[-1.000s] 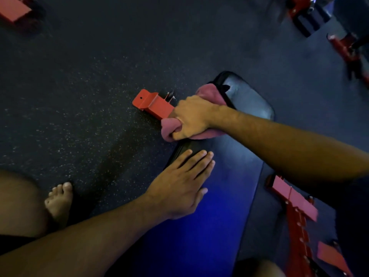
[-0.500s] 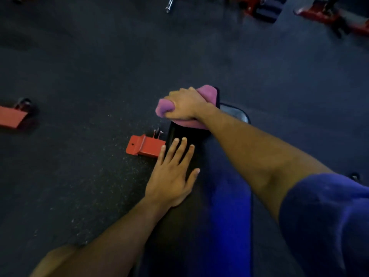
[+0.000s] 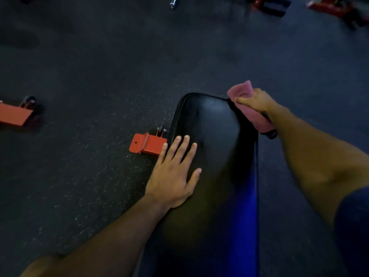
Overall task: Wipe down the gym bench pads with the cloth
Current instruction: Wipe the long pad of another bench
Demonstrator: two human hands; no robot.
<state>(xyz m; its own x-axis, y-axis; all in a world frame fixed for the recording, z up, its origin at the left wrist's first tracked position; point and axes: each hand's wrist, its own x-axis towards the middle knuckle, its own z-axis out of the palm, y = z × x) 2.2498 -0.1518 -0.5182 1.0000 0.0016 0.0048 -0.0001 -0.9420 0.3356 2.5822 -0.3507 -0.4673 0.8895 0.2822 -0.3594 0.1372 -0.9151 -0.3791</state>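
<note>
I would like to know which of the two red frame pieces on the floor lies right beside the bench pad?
The smaller red bracket, just left of the bench pad near the left hand; the other red piece sits far off at the left edge.

Left hand [image 3: 172, 177] flat, fingers straight — right hand [image 3: 256, 100] curled, gripping.

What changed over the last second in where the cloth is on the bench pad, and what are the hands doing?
The right hand carried the pink cloth from the left edge of the bench pad, by the orange bracket, across the far end to the right edge, where the cloth now drapes over the side. Its grip on the cloth is unchanged. The left hand stays flat on the pad's left side, fingers straight.
</note>
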